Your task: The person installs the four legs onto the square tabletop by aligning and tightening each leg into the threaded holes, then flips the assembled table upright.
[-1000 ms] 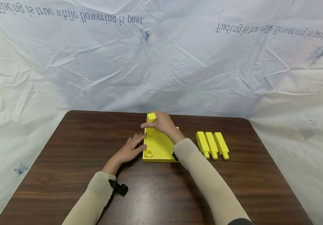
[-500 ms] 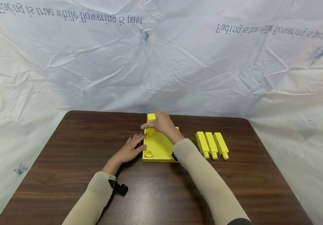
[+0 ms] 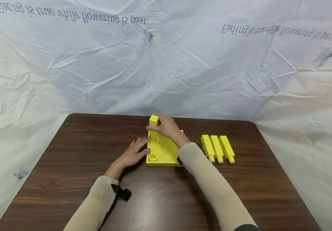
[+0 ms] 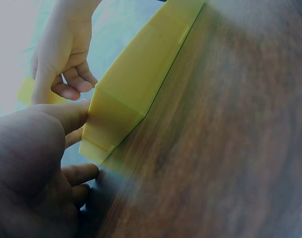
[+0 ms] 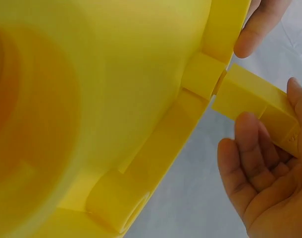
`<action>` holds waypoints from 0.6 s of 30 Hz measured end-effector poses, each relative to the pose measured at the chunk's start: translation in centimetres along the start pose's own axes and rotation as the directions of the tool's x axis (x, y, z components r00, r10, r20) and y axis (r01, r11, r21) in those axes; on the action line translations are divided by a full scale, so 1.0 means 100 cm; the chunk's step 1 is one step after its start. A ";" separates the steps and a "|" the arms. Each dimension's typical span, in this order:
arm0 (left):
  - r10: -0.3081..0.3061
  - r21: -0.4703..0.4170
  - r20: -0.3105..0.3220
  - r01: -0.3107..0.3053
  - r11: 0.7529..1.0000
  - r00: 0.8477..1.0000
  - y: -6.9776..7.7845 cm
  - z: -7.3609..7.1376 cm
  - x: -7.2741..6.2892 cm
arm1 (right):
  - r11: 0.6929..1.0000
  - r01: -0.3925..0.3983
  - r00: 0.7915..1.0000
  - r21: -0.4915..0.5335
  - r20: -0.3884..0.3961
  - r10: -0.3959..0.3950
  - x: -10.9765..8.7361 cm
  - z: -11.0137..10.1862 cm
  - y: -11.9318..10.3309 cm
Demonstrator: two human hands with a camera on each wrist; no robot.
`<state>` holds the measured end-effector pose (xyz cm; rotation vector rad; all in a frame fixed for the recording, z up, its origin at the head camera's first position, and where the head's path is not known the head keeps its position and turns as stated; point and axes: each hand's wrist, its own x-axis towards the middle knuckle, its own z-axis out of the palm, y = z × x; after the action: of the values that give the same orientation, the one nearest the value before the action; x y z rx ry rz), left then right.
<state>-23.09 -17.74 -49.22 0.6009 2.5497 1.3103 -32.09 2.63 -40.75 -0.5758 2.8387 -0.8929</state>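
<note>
A yellow square board (image 3: 166, 150) with a raised rim and round corner sockets lies flat on the table. My right hand (image 3: 168, 126) pinches a yellow square table leg (image 3: 153, 121), standing upright at the board's far left corner. In the right wrist view, the leg (image 5: 257, 101) lines up with a round socket (image 5: 204, 74), a narrow gap showing at the joint. My left hand (image 3: 132, 154) rests against the board's left edge with fingers extended; the left wrist view shows its fingers at the board's side wall (image 4: 111, 119). An uncovered socket (image 3: 152, 157) sits at the near left corner.
To the right of the board, three more yellow legs (image 3: 218, 149) lie side by side, their stepped round ends toward me. The brown wooden table (image 3: 241, 195) has its far edge close behind the board, before a white sheet (image 3: 166, 70) with printed text.
The leg's top has turned and shifted slightly left, and my right thumb has moved a little with it. My left hand and the board have stayed in place.
</note>
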 end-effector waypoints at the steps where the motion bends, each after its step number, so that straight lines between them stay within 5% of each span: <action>1: -0.001 0.000 0.000 0.001 1.000 1.000 0.000 0.000 0.000 | 1.000 0.005 1.000 -0.003 0.000 -0.005 0.000 0.000 0.001; 18: 0.013 0.001 0.001 -0.013 1.000 1.000 0.000 0.000 0.000 | 0.990 0.055 0.998 0.129 0.033 -0.059 -0.006 -0.001 0.002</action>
<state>-23.12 -17.71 -49.25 0.6193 2.5506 1.3126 -31.66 3.03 -40.82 -0.6528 2.7207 -1.0534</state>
